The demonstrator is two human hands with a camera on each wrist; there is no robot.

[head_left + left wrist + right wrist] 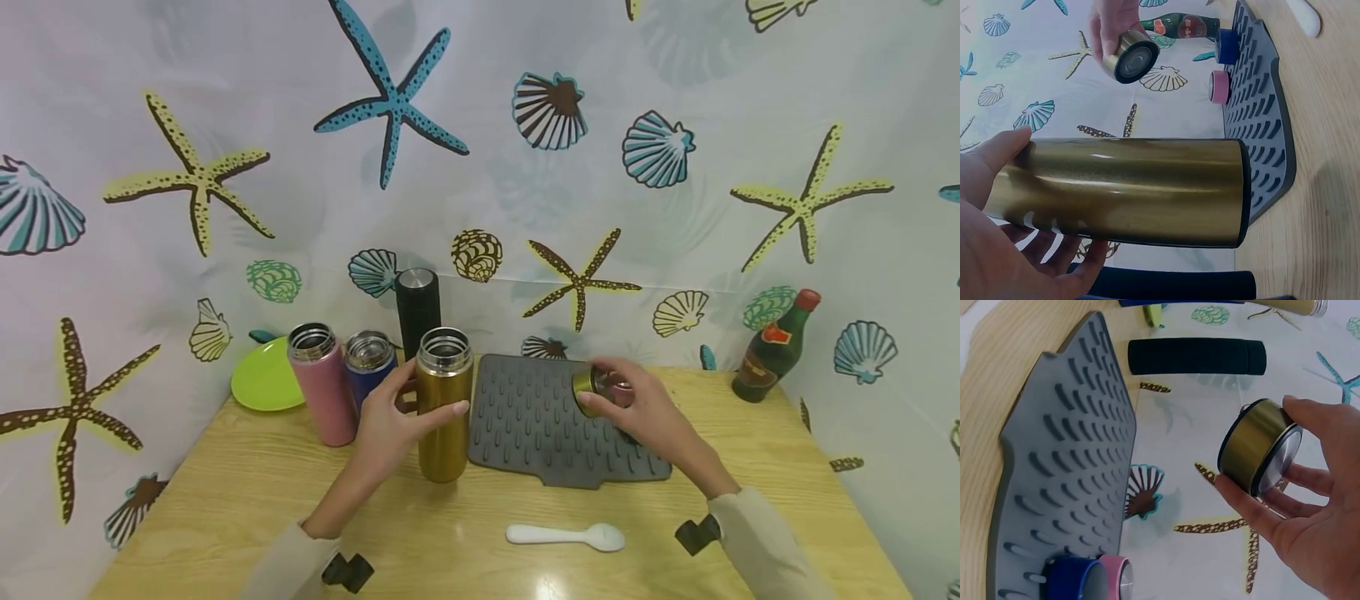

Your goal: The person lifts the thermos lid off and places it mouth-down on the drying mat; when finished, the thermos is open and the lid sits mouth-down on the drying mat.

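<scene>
One gold flask (444, 437), one gold cap (1252, 449), both gripped

My left hand (393, 421) wraps thumb and fingers round the upright, open-mouthed gold flask, just beside the grey mat (517, 417); I cannot tell whether its base touches the table (420, 550). My right hand (648, 408) pinches the gold cap above the mat, where a blue cap (1067, 580) and a pink cap (1219, 87) sit. Nearer me lies a white spoon (562, 536).

White, fabric-like sheeting (480, 200) borders the pale yellow wood-grain desk (225, 492) on 3 sides, printed with striped scallop shells (550, 111), brown spotted starfish (580, 282), 2 yellow spotted starfish (198, 177) and 1 large blue starfish (395, 104). A whitish light reflection (547, 588) gleams on the desk's near part.
</scene>
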